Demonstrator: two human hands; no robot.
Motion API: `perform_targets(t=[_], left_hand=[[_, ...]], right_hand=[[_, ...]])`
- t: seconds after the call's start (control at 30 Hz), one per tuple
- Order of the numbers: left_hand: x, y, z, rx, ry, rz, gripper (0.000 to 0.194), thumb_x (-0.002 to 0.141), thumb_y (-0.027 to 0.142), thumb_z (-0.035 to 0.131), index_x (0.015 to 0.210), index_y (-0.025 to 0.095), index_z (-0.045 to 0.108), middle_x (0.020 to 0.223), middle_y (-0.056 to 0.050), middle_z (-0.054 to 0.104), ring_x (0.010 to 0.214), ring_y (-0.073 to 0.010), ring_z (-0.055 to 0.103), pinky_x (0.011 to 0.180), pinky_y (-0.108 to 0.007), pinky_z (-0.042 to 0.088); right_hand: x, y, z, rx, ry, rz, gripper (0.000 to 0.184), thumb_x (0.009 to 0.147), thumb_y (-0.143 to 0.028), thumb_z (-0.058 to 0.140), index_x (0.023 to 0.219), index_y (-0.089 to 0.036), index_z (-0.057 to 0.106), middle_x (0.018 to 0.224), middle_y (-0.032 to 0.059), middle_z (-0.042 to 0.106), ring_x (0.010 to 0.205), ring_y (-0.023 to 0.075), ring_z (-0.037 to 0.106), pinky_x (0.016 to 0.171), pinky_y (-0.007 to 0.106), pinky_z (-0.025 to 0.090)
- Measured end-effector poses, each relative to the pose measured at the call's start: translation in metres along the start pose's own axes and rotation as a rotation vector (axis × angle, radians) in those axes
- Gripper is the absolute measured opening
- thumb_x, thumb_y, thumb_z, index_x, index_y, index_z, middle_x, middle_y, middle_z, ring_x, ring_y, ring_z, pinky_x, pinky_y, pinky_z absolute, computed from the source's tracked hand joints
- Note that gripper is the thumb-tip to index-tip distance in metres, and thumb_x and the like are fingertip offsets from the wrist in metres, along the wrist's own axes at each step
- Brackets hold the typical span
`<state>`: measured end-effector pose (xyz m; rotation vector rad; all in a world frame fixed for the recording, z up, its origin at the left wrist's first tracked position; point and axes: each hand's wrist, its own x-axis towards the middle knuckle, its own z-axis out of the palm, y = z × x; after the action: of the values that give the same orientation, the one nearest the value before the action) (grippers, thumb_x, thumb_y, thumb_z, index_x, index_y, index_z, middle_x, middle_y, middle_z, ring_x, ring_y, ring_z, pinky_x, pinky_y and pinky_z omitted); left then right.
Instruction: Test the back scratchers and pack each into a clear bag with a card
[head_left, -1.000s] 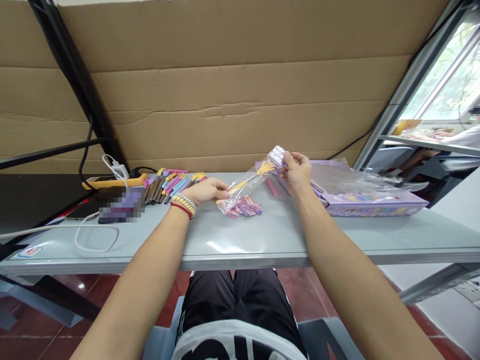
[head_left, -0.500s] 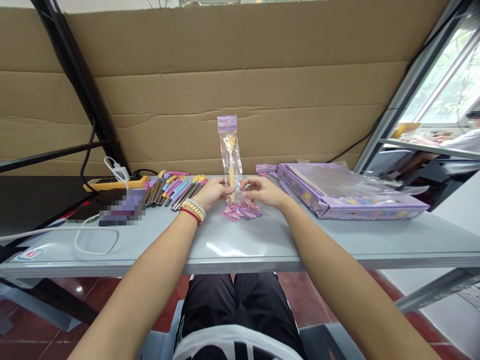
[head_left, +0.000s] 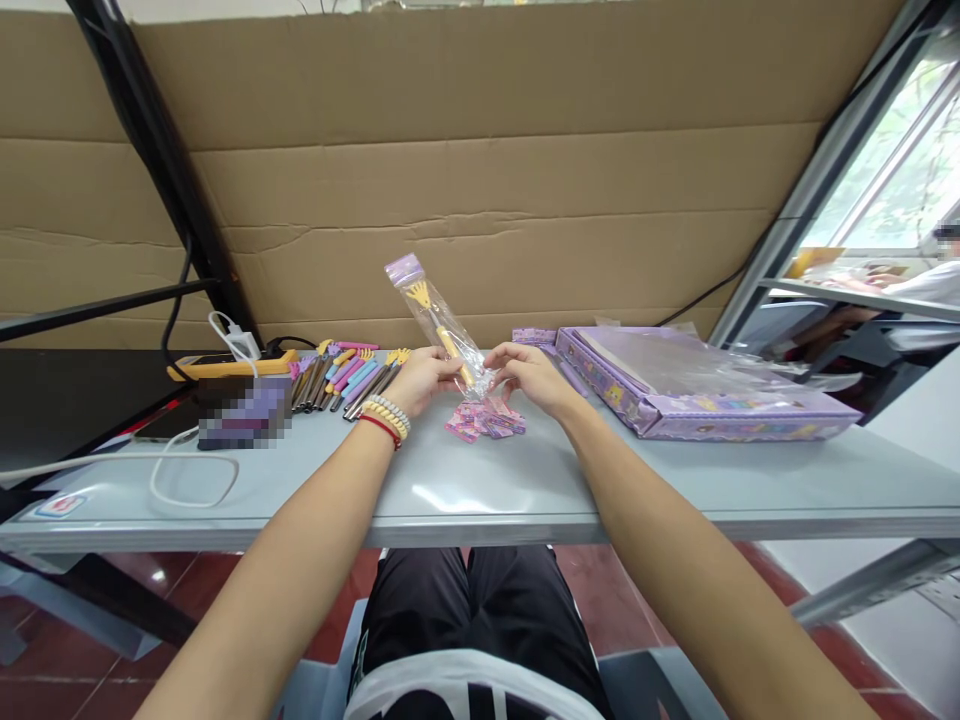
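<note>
A clear plastic bag [head_left: 427, 312] with a purple header leans up to the left above the table. Inside it lies a yellow back scratcher [head_left: 451, 342] with a hand-shaped tip. My left hand [head_left: 421, 380] is closed on the lower left side of the bag. My right hand [head_left: 531, 376] has its fingers bent and pinched at the bag's bottom end. Small pink and purple printed cards [head_left: 486, 419] lie in a loose pile just below the bag. To the left of my left hand rest several back scratchers [head_left: 349, 378] with coloured handles and metal rods.
A purple printed box [head_left: 720, 400] with clear plastic bags on it stands at the right. On the left are a blurred purple object [head_left: 244, 413], a white cable [head_left: 187, 500] and a yellow-edged device [head_left: 217, 368]. A cardboard sheet [head_left: 480, 180] closes off the back.
The bag with the yellow back scratcher has tilted from upright to leaning left, its bottom end shifting right. My right fingers have come onto that end; my left hand stays nearly in place.
</note>
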<state>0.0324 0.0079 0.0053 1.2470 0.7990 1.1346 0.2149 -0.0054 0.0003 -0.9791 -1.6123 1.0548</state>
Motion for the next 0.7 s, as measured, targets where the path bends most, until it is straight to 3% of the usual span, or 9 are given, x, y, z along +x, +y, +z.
perform_targets(t=[0.17,0.27,0.4,0.5,0.63,0.7], left_hand=[[0.001,0.005,-0.005,-0.068,0.043,-0.015,0.007,0.078,0.012,0.064,0.072,0.010,0.059,0.066,-0.007,0.065,0.056,-0.0128,0.060,0.061,-0.028,0.050],[0.000,0.004,-0.006,-0.046,0.041,-0.011,0.005,0.079,0.011,0.060,0.074,0.010,0.060,0.065,-0.007,0.064,0.055,-0.0134,0.060,0.060,-0.029,0.050],[-0.001,0.001,-0.004,0.018,0.003,-0.013,0.006,0.077,0.013,0.064,0.078,0.010,0.059,0.068,-0.007,0.066,0.054,-0.0135,0.060,0.059,-0.029,0.049],[-0.002,-0.001,-0.001,0.060,-0.026,-0.011,0.019,0.071,0.017,0.072,0.084,0.011,0.059,0.071,-0.007,0.066,0.058,-0.0149,0.062,0.061,-0.030,0.051],[-0.003,-0.002,0.003,0.064,-0.055,0.007,0.030,0.066,0.020,0.077,0.088,0.013,0.057,0.071,-0.004,0.066,0.061,-0.0155,0.063,0.061,-0.031,0.053],[-0.004,-0.002,0.004,0.059,-0.062,0.026,0.033,0.065,0.020,0.078,0.090,0.015,0.057,0.073,-0.004,0.066,0.061,-0.0153,0.063,0.060,-0.031,0.053]], right_hand=[[-0.003,0.000,-0.006,-0.099,-0.092,-0.174,0.050,0.054,-0.011,0.054,0.102,-0.022,0.064,0.114,0.0078,0.057,0.077,0.0151,0.061,0.051,0.024,0.048],[-0.004,0.001,-0.004,-0.270,-0.076,-0.243,0.036,0.057,-0.015,0.068,0.092,-0.022,0.070,0.123,0.0083,0.051,0.092,0.0174,0.058,0.067,0.029,0.051],[-0.003,-0.001,-0.002,-0.363,-0.052,-0.265,0.017,0.059,-0.031,0.078,0.069,-0.019,0.070,0.119,0.0090,0.054,0.110,0.0240,0.053,0.082,0.035,0.047],[-0.001,0.000,-0.001,-0.331,-0.010,-0.285,0.018,0.063,-0.035,0.076,0.067,-0.018,0.069,0.108,0.0082,0.059,0.099,0.0205,0.057,0.080,0.033,0.048],[0.000,0.003,0.003,-0.234,-0.002,-0.169,0.028,0.067,-0.043,0.072,0.069,-0.017,0.061,0.071,0.0020,0.060,0.059,0.0121,0.053,0.053,0.027,0.046],[0.000,0.003,0.006,-0.204,0.002,-0.110,0.030,0.067,-0.044,0.071,0.069,-0.017,0.058,0.060,-0.0005,0.056,0.050,0.0106,0.049,0.045,0.025,0.042]])
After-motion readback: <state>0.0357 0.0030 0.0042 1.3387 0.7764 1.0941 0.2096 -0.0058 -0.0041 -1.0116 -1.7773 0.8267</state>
